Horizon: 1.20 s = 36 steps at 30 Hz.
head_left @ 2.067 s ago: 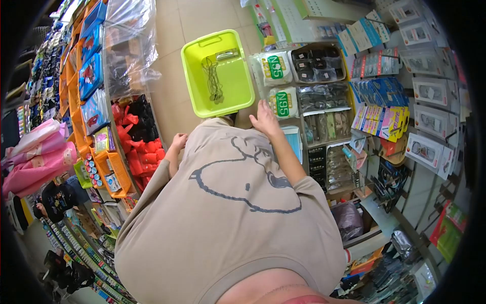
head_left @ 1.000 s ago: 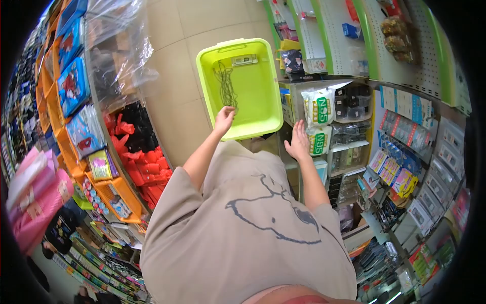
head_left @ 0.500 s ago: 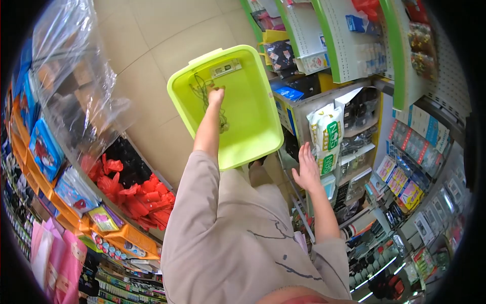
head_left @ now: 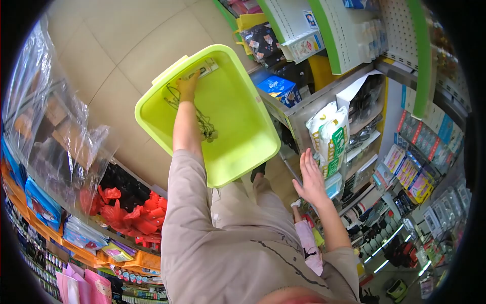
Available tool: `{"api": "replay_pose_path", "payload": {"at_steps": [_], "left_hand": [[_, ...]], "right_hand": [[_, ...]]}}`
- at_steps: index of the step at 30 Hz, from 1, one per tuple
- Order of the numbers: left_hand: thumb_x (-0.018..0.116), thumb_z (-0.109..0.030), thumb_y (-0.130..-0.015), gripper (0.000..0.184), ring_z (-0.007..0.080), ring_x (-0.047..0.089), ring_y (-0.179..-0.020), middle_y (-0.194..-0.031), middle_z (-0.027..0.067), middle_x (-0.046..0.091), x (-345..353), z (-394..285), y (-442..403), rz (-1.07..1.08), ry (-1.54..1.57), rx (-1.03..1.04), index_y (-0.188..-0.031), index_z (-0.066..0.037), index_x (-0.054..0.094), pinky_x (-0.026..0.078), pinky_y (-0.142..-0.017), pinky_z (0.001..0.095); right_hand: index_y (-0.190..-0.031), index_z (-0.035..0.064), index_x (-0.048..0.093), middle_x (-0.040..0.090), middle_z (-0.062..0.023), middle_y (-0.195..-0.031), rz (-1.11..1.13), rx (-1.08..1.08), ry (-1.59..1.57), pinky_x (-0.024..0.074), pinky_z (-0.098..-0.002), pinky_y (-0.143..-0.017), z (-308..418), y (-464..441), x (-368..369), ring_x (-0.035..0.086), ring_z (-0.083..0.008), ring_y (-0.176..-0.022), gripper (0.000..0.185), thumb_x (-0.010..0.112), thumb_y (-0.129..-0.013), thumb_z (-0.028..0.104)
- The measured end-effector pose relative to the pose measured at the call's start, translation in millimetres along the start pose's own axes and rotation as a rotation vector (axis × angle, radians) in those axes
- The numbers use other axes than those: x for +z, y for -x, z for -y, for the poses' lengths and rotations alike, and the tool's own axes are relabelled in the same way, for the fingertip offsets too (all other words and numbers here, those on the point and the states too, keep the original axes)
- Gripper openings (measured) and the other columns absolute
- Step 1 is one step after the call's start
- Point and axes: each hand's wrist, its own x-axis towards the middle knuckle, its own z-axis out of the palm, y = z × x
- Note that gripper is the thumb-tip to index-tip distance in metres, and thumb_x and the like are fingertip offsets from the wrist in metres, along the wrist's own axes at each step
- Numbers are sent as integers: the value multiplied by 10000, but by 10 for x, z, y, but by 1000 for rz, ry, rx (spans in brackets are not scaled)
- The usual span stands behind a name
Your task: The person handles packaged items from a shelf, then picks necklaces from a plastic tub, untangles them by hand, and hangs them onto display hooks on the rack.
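Note:
My left hand (head_left: 187, 87) reaches down into a lime-green plastic tub (head_left: 230, 175). Its thumb and fingers are spread near a white strip-shaped item (head_left: 206, 68) at the tub's far end, which looks like a power strip; whether they touch it I cannot tell. A thin dark cable (head_left: 205, 124) lies loosely looped on the tub floor, beside and below that hand. My right hand (head_left: 310, 178) is raised outside the tub with its fingers stretched out, holding nothing. Closest to it is a white and green plastic package (head_left: 331, 139) at the counter's side.
Clear plastic sheeting (head_left: 76, 147) and red plastic bags (head_left: 131, 215) are on the left. A blue box (head_left: 278, 89) sits beyond the metal-edged counter (head_left: 309, 93) to the right. Green-edged shelves (head_left: 326, 38) stand at upper right. Behind my right arm is a person in pink (head_left: 308, 243).
My left hand has moved left and a little farther in, toward the white strip. The tub appears shifted left as the view turned. My right hand stays raised in nearly the same place.

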Motion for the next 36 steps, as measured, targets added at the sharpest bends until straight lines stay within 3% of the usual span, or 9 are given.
{"api": "replay_pose_path", "payload": {"at_steps": [3,9,12,15,18,22,27,30,36], "left_hand": [[964,-388,-663,1081,303,584,-1262,-1406,247,560,5,-80,4,0,-97,-55,-1415,151,405,488,-1039,368],[974,-226,-680,742,272,670,-1094,-1246,171,685,46,175,-138,221,359,153,-1278,48,632,544,-946,352],[976,-212,-682,750,258,667,-1099,-1254,176,678,20,183,-97,202,237,159,-1289,45,620,543,-943,356],[978,-234,-669,652,243,662,-1078,-1191,158,704,-65,39,248,239,507,354,-1178,46,681,524,-950,367],[972,-201,-684,695,241,655,-1074,-1236,154,679,-32,-10,521,122,475,331,-1243,34,633,504,-969,363],[972,-230,-697,858,256,643,-1111,-1334,169,616,-65,154,825,182,697,201,-1370,28,507,507,-968,359],[930,-283,-770,820,236,625,-1130,-1273,161,633,-591,252,1642,293,824,-99,-1393,10,484,500,-964,336],[899,-279,-813,746,204,614,-1098,-1260,140,618,-1088,189,2335,445,871,122,-1365,7,486,495,-947,325],[888,-196,-826,651,153,590,-1066,-1204,69,575,-2054,-426,4141,377,599,456,-1298,-37,468,484,-920,289]], "right_hand": [[-1572,-90,184,166,-332,-1643,10,21,-2,255,-459,-1240,26,-15,-20,229,-450,-1527,995,767,-816,191],[-1569,-94,183,157,-343,-1637,-6,13,-12,258,-466,-1242,10,-11,-3,233,-473,-1515,995,765,-809,181],[-1570,-94,184,180,-329,-1637,-12,22,-8,255,-464,-1240,9,-10,5,236,-450,-1523,1014,784,-801,186],[-1566,-97,187,186,-327,-1635,-18,26,-1,258,-466,-1240,14,7,-1,245,-451,-1519,1018,790,-798,188],[-1566,-96,187,175,-326,-1638,-41,19,-3,260,-466,-1240,19,35,6,238,-449,-1521,1023,795,-797,195],[-1575,-86,177,149,-306,-1656,-67,29,-14,251,-455,-1246,1,108,60,211,-427,-1538,1042,801,-799,220],[-1583,-78,162,132,-280,-1672,-131,5,-20,241,-443,-1254,-81,176,158,188,-399,-1553,1063,805,-800,244],[-1582,-76,166,137,-281,-1670,-169,-8,-24,240,-440,-1255,-78,218,181,198,-398,-1550,1068,809,-791,241],[-1545,-96,253,191,-292,-1650,-321,-49,-49,227,-449,-1261,-212,280,359,246,-403,-1528,988,791,-798,261]]}}
